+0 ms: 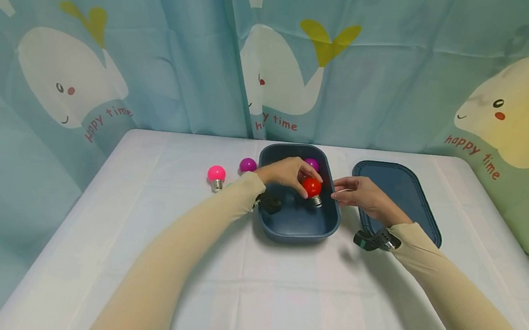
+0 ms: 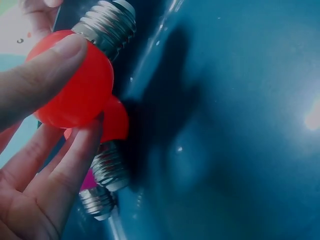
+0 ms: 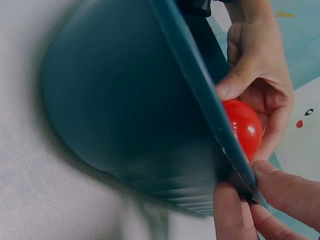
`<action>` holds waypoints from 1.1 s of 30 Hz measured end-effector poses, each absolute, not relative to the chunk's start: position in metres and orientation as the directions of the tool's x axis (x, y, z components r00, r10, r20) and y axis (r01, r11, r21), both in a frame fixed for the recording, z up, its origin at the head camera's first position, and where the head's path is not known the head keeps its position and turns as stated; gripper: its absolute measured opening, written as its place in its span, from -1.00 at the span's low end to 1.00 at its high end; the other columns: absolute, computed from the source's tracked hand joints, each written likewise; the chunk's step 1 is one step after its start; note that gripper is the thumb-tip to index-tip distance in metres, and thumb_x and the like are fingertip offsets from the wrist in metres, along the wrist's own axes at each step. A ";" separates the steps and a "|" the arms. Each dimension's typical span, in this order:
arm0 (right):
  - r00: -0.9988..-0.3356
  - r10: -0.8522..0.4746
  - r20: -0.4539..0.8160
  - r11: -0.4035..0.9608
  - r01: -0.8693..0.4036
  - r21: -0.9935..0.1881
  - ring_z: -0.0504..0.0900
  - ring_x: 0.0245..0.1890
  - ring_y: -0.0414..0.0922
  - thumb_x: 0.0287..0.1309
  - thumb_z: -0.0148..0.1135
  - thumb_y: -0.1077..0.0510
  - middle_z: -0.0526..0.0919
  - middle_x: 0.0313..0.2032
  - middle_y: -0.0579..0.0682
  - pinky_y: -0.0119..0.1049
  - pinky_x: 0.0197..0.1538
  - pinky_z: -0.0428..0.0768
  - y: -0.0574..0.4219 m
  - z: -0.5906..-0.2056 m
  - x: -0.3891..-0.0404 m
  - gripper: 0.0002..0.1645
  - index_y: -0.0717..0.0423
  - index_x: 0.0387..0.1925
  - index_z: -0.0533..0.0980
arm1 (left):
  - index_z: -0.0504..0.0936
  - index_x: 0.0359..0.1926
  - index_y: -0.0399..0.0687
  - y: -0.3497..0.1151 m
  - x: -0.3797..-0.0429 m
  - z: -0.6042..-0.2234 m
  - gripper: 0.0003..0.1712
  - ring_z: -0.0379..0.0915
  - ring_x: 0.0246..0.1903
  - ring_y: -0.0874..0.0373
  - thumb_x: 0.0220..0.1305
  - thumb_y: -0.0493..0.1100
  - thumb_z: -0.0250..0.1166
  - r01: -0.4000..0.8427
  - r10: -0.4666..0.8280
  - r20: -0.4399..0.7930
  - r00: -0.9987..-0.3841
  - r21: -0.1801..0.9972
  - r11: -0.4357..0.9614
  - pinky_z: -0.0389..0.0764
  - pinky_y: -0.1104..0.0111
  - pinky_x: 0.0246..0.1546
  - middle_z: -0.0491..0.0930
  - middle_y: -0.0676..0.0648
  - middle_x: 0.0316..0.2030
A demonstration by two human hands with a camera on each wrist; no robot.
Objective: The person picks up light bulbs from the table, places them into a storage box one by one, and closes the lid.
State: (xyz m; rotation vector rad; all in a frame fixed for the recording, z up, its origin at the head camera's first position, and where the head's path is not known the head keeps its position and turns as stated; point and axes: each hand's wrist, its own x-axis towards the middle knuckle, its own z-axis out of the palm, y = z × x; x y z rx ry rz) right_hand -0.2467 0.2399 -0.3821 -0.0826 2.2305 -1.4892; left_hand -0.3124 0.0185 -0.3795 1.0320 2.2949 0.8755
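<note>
My left hand (image 1: 289,172) reaches into the dark blue box (image 1: 293,233) and grips a red light bulb (image 1: 312,185) by its globe between thumb and fingers. Its silver screw base (image 2: 107,25) points away from the palm. Below it, the left wrist view shows a second red bulb (image 2: 116,121) and a purple bulb (image 2: 97,201) lying inside along the box wall. At the box's right side, my right hand (image 1: 361,194) pinches the rim, thumb on the inner side and fingers outside, as the right wrist view shows.
Left of the box, a pink bulb (image 1: 216,174) and a purple bulb (image 1: 247,165) are on the white tablecloth (image 1: 248,305). A matching blue lid (image 1: 399,188) lies to the right, partly under my right arm. A whale-print curtain (image 1: 185,41) hangs behind the table.
</note>
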 end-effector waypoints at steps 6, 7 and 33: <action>-0.896 -0.290 -0.337 0.421 0.197 -0.885 0.59 -0.35 -0.31 0.15 0.21 0.26 0.54 -0.25 -0.09 -0.44 -0.16 0.65 0.242 -0.382 -0.247 -0.37 0.46 0.20 0.26 | 0.60 0.08 -0.07 0.022 -0.311 -0.384 -0.47 0.46 0.10 0.06 0.00 -0.26 0.44 0.505 0.787 -0.147 -0.599 0.694 0.514 0.50 0.39 0.14 0.57 -0.07 0.11; -0.897 -0.287 -0.337 0.422 0.197 -0.885 0.59 -0.35 -0.31 0.15 0.22 0.26 0.54 -0.25 -0.09 -0.44 -0.16 0.65 0.242 -0.382 -0.247 -0.37 0.46 0.20 0.26 | 0.60 0.08 -0.07 0.023 -0.311 -0.384 -0.47 0.46 0.10 0.06 0.00 -0.26 0.44 0.507 0.788 -0.148 -0.597 0.692 0.514 0.50 0.38 0.15 0.57 -0.07 0.11; -0.894 -0.298 -0.336 0.413 0.196 -0.889 0.57 -0.34 -0.33 0.16 0.20 0.27 0.51 -0.21 -0.07 -0.46 -0.17 0.63 0.240 -0.380 -0.245 -0.36 0.47 0.22 0.24 | 0.60 0.07 -0.12 0.034 -0.308 -0.395 -0.45 0.53 -0.04 0.09 -0.03 -0.32 0.45 0.536 0.824 -0.188 -0.535 0.678 0.503 0.52 0.44 0.08 0.63 -0.11 0.00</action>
